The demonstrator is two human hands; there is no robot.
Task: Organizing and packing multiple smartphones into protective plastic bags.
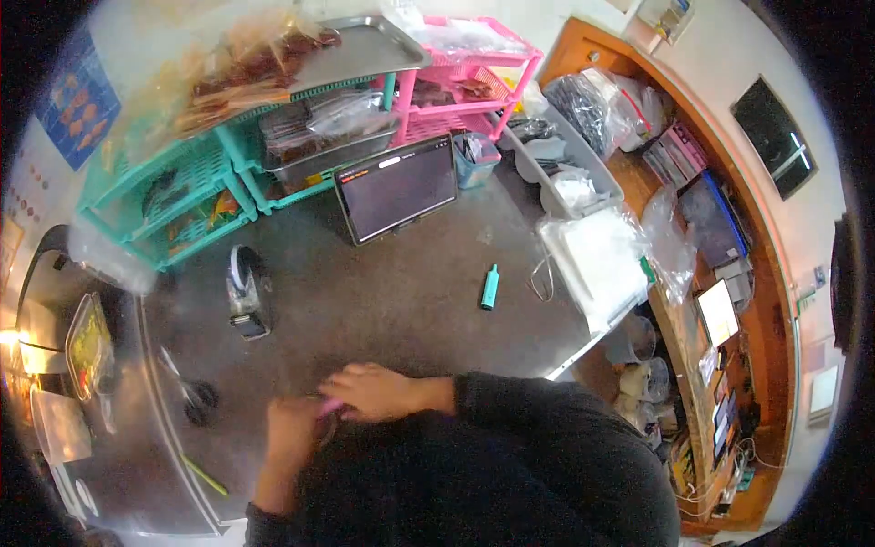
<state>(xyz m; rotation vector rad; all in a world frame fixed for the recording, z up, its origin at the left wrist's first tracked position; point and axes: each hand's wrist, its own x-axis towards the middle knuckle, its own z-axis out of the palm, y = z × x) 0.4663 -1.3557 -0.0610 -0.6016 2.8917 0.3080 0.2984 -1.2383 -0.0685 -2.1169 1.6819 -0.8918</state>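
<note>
Both hands are close together at the table's near edge, blurred. My left hand (290, 427) is curled at one end of a small pink object (329, 407), whose kind I cannot tell. My right hand (372, 393) lies over the other end, its fingers bent around it. To the left, black-handled scissors (198, 402) lie on the dark table (383, 294), with a thin yellow-green stick (205, 475) below them. A tape dispenser (247, 294) stands farther up on the left. A teal highlighter (490, 287) lies to the right of centre.
A tablet (398, 188) stands propped at the back, beside a pen cup (475, 158). Teal shelves (236, 179) and a pink rack (456, 108) rise behind. On the right are a grey bin (533, 161), clear plastic bags (595, 263) and a wooden shelf (683, 369).
</note>
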